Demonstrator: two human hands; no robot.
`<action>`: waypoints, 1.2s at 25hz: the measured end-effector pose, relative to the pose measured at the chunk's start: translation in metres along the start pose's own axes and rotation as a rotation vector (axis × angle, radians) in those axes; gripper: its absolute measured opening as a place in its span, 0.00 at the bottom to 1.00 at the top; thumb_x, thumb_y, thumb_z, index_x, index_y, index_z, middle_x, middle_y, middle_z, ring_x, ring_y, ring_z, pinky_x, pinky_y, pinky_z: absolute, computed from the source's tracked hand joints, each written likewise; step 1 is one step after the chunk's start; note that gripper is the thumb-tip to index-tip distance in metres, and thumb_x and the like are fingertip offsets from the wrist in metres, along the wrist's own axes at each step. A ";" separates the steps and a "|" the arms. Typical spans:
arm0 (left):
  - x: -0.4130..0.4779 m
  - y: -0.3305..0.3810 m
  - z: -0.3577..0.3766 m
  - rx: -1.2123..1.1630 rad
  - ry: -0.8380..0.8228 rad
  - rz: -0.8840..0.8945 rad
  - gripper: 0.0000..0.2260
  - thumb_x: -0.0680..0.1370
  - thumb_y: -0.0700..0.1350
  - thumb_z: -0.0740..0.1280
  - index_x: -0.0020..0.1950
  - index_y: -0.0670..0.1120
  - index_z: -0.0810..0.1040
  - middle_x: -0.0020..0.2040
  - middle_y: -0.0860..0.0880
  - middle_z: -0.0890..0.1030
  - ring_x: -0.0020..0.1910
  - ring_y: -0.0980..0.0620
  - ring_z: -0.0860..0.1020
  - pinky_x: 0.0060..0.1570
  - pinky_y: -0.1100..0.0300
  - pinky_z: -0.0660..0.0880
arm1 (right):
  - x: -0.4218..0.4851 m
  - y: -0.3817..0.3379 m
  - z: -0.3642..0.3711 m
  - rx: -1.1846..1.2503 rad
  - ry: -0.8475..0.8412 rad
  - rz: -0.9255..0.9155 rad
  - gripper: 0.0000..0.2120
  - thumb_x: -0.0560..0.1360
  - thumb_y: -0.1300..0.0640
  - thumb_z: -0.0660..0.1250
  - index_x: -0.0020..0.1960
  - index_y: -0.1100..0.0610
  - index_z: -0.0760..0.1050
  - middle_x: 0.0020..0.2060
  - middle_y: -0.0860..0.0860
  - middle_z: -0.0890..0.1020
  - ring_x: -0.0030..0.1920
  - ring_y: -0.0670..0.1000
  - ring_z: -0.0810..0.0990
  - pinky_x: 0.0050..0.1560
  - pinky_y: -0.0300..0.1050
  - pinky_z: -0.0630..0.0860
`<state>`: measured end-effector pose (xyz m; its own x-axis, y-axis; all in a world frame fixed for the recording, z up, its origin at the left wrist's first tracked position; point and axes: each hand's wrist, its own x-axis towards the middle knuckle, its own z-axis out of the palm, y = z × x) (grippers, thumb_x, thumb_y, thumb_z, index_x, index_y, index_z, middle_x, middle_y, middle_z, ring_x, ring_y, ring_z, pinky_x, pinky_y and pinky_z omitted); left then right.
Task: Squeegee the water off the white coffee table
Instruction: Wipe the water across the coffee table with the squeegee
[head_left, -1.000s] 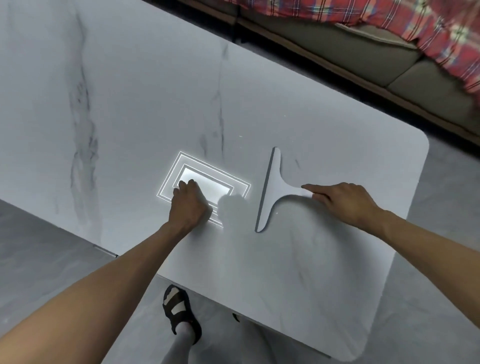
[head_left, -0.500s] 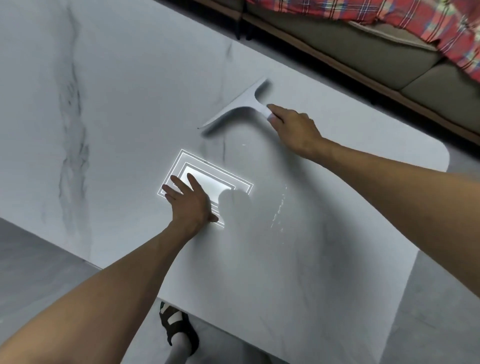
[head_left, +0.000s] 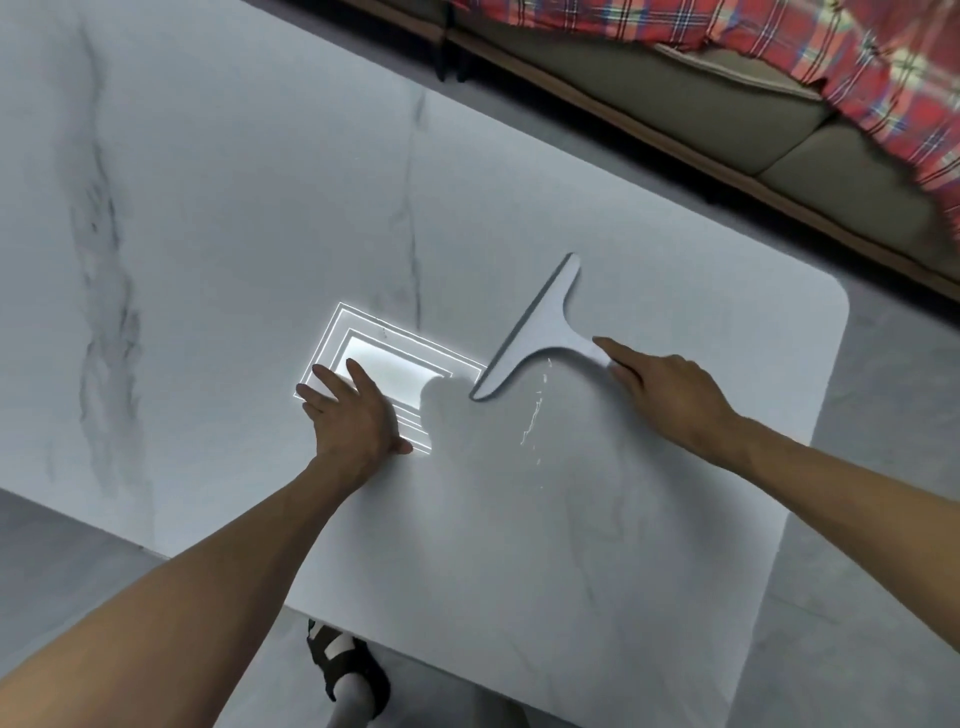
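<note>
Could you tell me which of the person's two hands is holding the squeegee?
The right hand grips the squeegee handle; the left hand lies flat on the table.

I was looking at a home living room. A marble-look coffee table (head_left: 208, 234) stood by a sofa (head_left: 779, 140) draped with a plaid blanket (head_left: 857, 57), on grey floor (head_left: 883, 467).

Table (head_left: 218, 218) open leftward; left hand (head_left: 353, 415) seemingly blocks squeegee (head_left: 535, 332).
</note>
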<state>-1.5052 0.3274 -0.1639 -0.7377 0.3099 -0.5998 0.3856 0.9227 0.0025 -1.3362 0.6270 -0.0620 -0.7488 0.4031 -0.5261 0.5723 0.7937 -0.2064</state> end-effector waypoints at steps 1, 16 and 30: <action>-0.001 0.000 -0.002 0.000 0.000 -0.006 0.61 0.62 0.64 0.77 0.78 0.35 0.44 0.73 0.23 0.49 0.70 0.18 0.53 0.71 0.35 0.59 | -0.015 0.013 -0.003 -0.025 -0.005 0.022 0.20 0.83 0.44 0.48 0.74 0.36 0.60 0.53 0.51 0.83 0.49 0.61 0.80 0.43 0.48 0.71; 0.042 0.096 -0.003 -0.021 0.086 0.093 0.63 0.57 0.62 0.80 0.79 0.49 0.41 0.74 0.25 0.46 0.70 0.17 0.49 0.67 0.28 0.55 | 0.168 -0.030 -0.085 0.498 0.181 0.171 0.18 0.81 0.52 0.48 0.69 0.42 0.65 0.51 0.55 0.72 0.47 0.55 0.70 0.32 0.42 0.62; 0.029 0.102 -0.023 0.040 0.087 0.124 0.60 0.60 0.61 0.79 0.79 0.45 0.45 0.73 0.23 0.50 0.68 0.16 0.54 0.65 0.30 0.62 | -0.008 0.070 -0.052 0.095 0.061 0.154 0.21 0.83 0.47 0.51 0.75 0.46 0.62 0.60 0.55 0.81 0.56 0.64 0.78 0.54 0.53 0.72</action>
<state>-1.4998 0.4355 -0.1623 -0.7274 0.4412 -0.5256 0.4974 0.8666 0.0390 -1.3075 0.7030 -0.0292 -0.6671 0.5458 -0.5070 0.7085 0.6752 -0.2054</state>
